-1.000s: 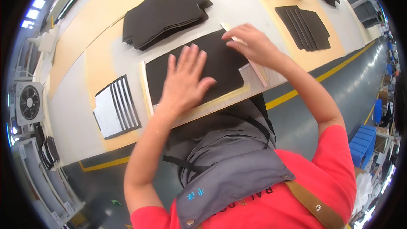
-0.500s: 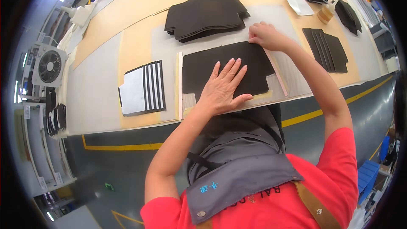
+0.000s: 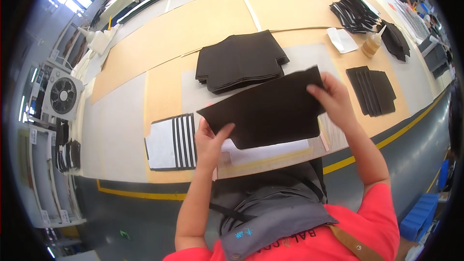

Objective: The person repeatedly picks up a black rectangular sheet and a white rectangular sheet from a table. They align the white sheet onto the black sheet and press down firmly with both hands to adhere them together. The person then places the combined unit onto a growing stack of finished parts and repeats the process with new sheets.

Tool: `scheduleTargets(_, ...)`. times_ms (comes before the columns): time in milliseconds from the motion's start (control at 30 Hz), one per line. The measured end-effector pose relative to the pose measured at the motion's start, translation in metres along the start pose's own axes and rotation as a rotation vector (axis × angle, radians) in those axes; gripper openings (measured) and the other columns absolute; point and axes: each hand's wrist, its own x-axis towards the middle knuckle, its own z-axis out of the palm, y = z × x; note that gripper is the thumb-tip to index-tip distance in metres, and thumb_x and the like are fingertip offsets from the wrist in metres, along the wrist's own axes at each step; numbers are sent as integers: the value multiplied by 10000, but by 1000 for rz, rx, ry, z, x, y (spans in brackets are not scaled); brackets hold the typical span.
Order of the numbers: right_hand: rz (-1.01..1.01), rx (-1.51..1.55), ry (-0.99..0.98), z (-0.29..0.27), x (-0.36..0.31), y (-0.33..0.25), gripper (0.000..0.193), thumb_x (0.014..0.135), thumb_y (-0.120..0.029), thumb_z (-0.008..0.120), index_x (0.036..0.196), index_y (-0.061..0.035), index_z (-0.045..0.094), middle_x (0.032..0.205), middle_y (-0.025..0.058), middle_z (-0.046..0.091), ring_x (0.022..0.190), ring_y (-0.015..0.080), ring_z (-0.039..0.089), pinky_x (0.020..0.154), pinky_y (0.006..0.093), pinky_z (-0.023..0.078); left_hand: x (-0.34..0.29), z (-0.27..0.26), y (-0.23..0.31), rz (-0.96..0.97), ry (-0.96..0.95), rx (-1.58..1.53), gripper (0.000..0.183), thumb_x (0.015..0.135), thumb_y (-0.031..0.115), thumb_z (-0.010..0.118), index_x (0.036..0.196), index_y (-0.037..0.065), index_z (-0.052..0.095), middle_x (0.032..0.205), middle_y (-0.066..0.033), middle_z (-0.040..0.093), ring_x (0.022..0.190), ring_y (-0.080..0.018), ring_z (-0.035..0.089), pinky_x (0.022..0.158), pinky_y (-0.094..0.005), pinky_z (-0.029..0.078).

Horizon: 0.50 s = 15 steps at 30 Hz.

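A flat black sheet with notched lower corners (image 3: 270,108) is held up off the table, tilted with its right end higher. My left hand (image 3: 209,142) grips its left end, thumb across the front face. At the right end my right hand (image 3: 337,104) pinches the edge, its thumb in front and other fingers partly hidden behind. Below the sheet a pale surface (image 3: 270,154) shows, beside a thin pinkish strip (image 3: 324,141). Just beyond lies a stack of similar black sheets (image 3: 241,60).
To the left lies a white panel with black stripes (image 3: 166,142). Layered black pieces (image 3: 371,91) rest on the right. Farther back are a bottle of amber liquid (image 3: 372,43), a white sheet (image 3: 342,40) and a pile of black pieces (image 3: 354,12). A fan (image 3: 63,95) stands beyond the left edge.
The black sheet, flat on the table under my left palm before, is now lifted and tilted. My left hand has moved to its left end; my right hand still holds the right side.
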Motion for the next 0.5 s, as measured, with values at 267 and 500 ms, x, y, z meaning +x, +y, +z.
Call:
scheduleTargets(267, 83, 194, -24, 23, 178, 42, 270, 1000, -147, 728, 1143, 76, 674, 996, 105, 750, 883, 120, 705, 756, 264, 558, 180, -21, 64, 107, 24, 180, 481, 908, 89, 829, 1319, -70, 636, 1164, -134, 760, 1040, -174, 717, 933, -300, 567)
scheduleTargets(500, -246, -775, 209, -62, 144, 96, 372, 970, -333, 740, 1212, -52, 708, 1245, 124, 719, 1238, 331, 617, 1059, 438, 499, 111, 55, 55, 360, -132, 591, 667, 865, 116, 857, 1463, 19, 579, 1476, -156, 589, 1311, -298, 606, 1132, -421, 458)
